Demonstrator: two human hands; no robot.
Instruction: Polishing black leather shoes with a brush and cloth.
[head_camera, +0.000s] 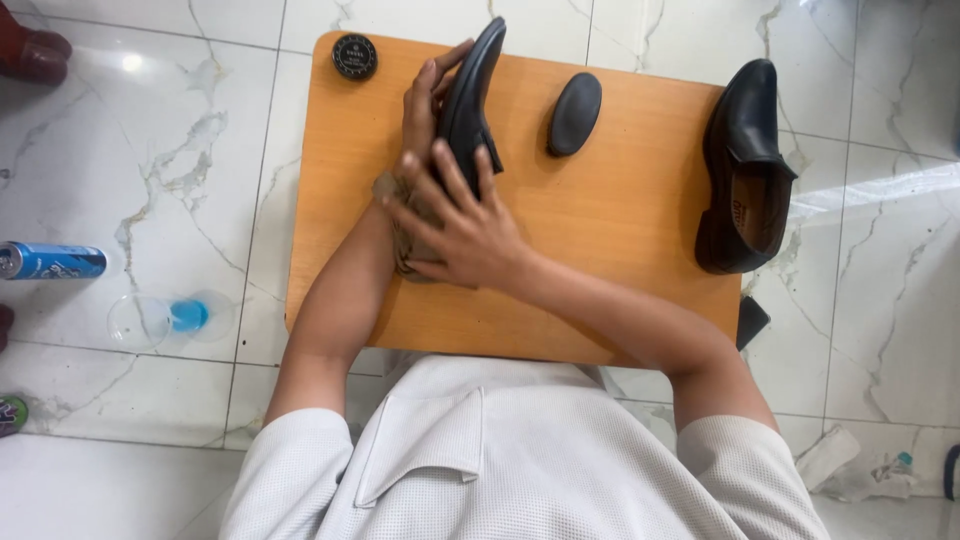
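A black leather shoe (473, 95) stands on its side near the middle of a small wooden table (620, 210). My left hand (425, 105) holds it from the left, fingers along the sole. My right hand (460, 225) presses a brownish cloth (405, 250) against the shoe's heel end, fingers spread over it. A second black shoe (745, 170) lies on the table's right edge, opening up. A black oval brush (574, 113) rests between the two shoes. A round black tin (355, 56) sits at the table's far left corner.
White marble floor tiles surround the table. A blue can (52, 261) lies on the floor at left, beside a clear plastic bottle with a blue cap (170, 317). Crumpled white cloth (850, 465) lies at lower right. A dark red shoe (30, 48) shows at top left.
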